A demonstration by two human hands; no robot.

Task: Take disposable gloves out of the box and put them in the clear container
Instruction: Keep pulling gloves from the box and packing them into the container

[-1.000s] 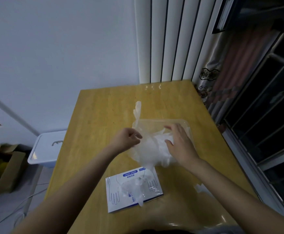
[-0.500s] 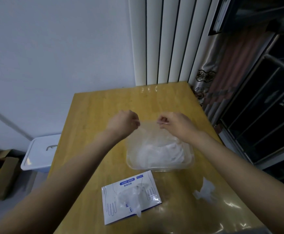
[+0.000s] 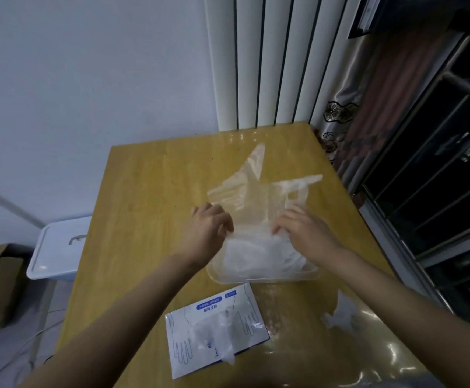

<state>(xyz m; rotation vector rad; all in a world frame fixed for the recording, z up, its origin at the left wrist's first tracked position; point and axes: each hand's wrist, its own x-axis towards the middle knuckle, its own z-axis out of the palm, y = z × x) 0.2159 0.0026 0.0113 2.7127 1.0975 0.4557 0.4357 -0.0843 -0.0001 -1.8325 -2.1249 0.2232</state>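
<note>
Presently a thin glove (image 3: 252,191) is being pinched by the left hand (image 3: 210,228) and right hand (image 3: 302,229) over the clear container (image 3: 264,277); its splayed fingers risk being left draped outside the rim.

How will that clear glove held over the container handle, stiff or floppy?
Likely floppy: the glove is thin see-through film, creased between the left hand and right hand. Probably very light, so it may drift. Likely clingy: gloves in the container lie bunched.

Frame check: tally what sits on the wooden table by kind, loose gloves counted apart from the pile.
Glove box: 1
Clear container: 1
Glove pile inside it: 1, gloves uncountable
Spread glove held by both hands: 1
Loose glove, right edge: 1
Total: 5
</note>
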